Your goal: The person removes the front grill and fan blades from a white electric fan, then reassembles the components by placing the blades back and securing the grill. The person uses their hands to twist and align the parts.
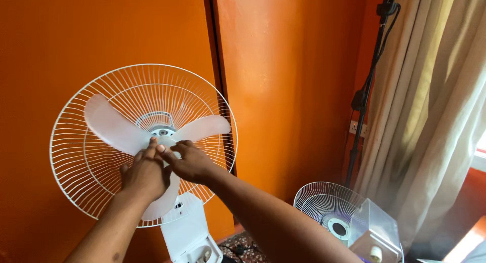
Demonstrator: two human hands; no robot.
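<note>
A white fan stands against the orange wall with its rear wire guard (pixel 101 86) in place and the front uncovered. Its translucent three-lobed blade (pixel 109 124) sits on the hub (pixel 162 133). My left hand (pixel 144 174) rests flat on the blade's centre, fingers pointing up to the hub. My right hand (pixel 190 161) meets it from the right, fingertips pinching at the small part in the blade's middle. What the fingers hold there is hidden. The fan's white motor housing and neck (pixel 188 232) show below my wrists.
A second wire fan guard (pixel 324 202) leans on the floor at lower right, beside a clear plastic piece (pixel 374 225). A black stand with cable (pixel 367 91) rises by the beige curtain (pixel 435 116). A wall socket (pixel 357 127) sits behind it.
</note>
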